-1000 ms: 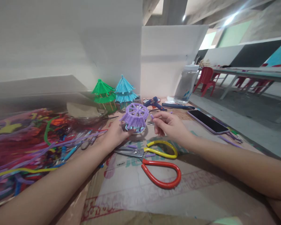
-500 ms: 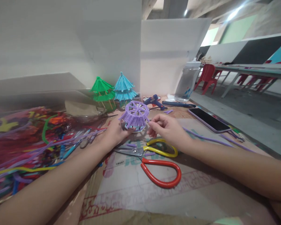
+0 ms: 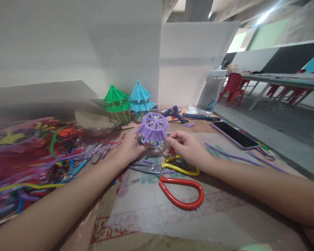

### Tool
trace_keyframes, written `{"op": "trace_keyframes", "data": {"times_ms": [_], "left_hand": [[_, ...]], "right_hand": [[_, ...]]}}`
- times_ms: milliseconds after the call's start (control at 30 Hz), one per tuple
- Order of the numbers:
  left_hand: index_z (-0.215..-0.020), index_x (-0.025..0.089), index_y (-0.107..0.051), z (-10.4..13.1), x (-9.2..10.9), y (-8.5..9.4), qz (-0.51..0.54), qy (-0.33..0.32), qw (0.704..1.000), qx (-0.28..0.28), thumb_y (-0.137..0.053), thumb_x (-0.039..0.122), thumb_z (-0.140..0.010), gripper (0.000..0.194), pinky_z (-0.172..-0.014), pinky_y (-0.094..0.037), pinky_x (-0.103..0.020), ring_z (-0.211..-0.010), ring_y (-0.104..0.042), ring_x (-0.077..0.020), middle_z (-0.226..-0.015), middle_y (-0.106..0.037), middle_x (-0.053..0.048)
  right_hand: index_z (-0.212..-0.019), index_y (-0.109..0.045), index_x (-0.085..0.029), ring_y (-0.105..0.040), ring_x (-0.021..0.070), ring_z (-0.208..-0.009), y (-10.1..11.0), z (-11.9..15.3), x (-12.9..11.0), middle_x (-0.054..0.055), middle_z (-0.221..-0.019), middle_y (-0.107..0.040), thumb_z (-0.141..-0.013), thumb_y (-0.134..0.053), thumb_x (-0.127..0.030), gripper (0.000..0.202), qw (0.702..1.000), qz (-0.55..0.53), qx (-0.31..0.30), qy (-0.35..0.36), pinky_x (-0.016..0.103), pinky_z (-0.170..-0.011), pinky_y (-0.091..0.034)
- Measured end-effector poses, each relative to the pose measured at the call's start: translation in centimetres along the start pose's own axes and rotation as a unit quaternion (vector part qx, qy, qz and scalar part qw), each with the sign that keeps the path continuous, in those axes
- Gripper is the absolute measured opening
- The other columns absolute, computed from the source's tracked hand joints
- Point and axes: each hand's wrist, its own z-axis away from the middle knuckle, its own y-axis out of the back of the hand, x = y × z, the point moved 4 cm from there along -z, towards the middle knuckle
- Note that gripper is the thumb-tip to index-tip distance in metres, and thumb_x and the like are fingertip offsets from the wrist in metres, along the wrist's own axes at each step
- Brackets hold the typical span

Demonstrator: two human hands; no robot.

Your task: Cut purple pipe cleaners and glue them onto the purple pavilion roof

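A small pavilion model (image 3: 154, 130) with a purple pipe-cleaner roof is in my left hand (image 3: 133, 144), whose fingers wrap around its left side and base. The roof has an open spoked top and a skirt of short purple strips, with a gap toward the back. My right hand (image 3: 184, 144) is in a pinch at the roof's right edge, fingertips at the lowest strip there. Whatever it pinches is too small to make out. Below the hands lie scissors (image 3: 181, 193) with one red and one yellow handle, beside short purple pipe-cleaner offcuts (image 3: 169, 172).
Green (image 3: 116, 99) and blue (image 3: 141, 97) pavilion models stand at the back, near a glue gun (image 3: 174, 113) and a water bottle (image 3: 211, 92). A phone (image 3: 234, 135) and long purple pipe cleaners (image 3: 232, 155) lie right. Coloured pipe cleaners (image 3: 28, 157) are heaped left.
My right fingertips have come slightly closer to the roof's right edge and now meet it. The left hand keeps its hold on the model. The whole view has shifted slightly.
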Motion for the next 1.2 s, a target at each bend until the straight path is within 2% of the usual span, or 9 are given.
{"op": "trace_keyframes", "data": {"times_ms": [167, 433, 633, 833, 1067, 1200], "left_hand": [[-0.13, 0.023, -0.056, 0.1, 0.0, 0.0, 0.025, 0.002, 1.0, -0.001, -0.079, 0.034, -0.076, 0.059, -0.105, -0.047, -0.049, -0.121, -0.06, -0.0308, -0.127, -0.065, -0.009], [-0.13, 0.025, -0.057, 0.1, -0.2, -0.1, 0.016, -0.004, 1.0, 0.004, -0.079, 0.035, -0.076, 0.059, -0.105, -0.047, -0.048, -0.119, -0.061, -0.0308, -0.128, -0.065, -0.008], [-0.132, 0.025, -0.056, 0.1, -0.2, 0.0, 0.013, -0.009, 1.0, 0.004, -0.079, 0.038, -0.076, 0.062, -0.107, -0.046, -0.048, -0.121, -0.06, -0.0313, -0.129, -0.065, -0.009], [-0.132, 0.024, -0.055, 0.1, 0.0, 0.0, 0.014, -0.009, 1.0, 0.0, -0.079, 0.032, -0.076, 0.06, -0.107, -0.046, -0.047, -0.122, -0.06, -0.0299, -0.129, -0.065, -0.008], [-0.133, 0.021, -0.053, 0.2, -0.3, 0.0, 0.015, 0.005, 1.0, -0.003, -0.078, 0.028, -0.077, 0.061, -0.103, -0.05, -0.044, -0.116, -0.064, -0.027, -0.126, -0.067, -0.008], [-0.133, 0.023, -0.054, 0.1, -0.1, 0.1, 0.004, -0.005, 1.0, 0.002, -0.078, 0.027, -0.077, 0.06, -0.106, -0.048, -0.042, -0.119, -0.062, -0.0257, -0.129, -0.066, -0.006]], "right_hand": [[-0.078, -0.056, -0.019, -0.062, 0.0095, -0.051, -0.2, -0.3, 0.6, -0.001, -0.062, -0.069, -0.085, -0.067, -0.048, 0.032, 0.999, -0.035, -0.017, -0.025, 0.022, -0.053, -0.052], [-0.079, -0.055, -0.019, -0.064, 0.009, -0.05, -0.4, -0.5, 1.3, -0.001, -0.061, -0.071, -0.087, -0.067, -0.043, 0.028, 0.991, -0.093, -0.029, -0.09, 0.02, -0.05, -0.051], [-0.079, -0.055, -0.018, -0.065, 0.0094, -0.049, -0.6, -0.5, 1.2, 0.0, -0.06, -0.07, -0.087, -0.069, -0.041, 0.028, 0.989, -0.107, -0.035, -0.099, 0.019, -0.048, -0.051], [-0.079, -0.055, -0.018, -0.064, 0.0094, -0.048, -0.7, -0.6, 1.2, 0.0, -0.06, -0.07, -0.088, -0.068, -0.041, 0.027, 0.989, -0.103, -0.035, -0.105, 0.019, -0.049, -0.051], [-0.077, -0.059, -0.017, -0.064, 0.0109, -0.05, -0.4, -0.8, 1.8, 0.004, -0.062, -0.07, -0.087, -0.063, -0.06, 0.045, 0.988, -0.101, -0.044, -0.104, 0.021, -0.049, -0.052], [-0.076, -0.062, -0.015, -0.063, 0.0111, -0.05, -0.2, -0.9, 2.1, 0.005, -0.062, -0.07, -0.085, -0.064, -0.061, 0.048, 0.988, -0.102, -0.047, -0.109, 0.022, -0.05, -0.052]]}}
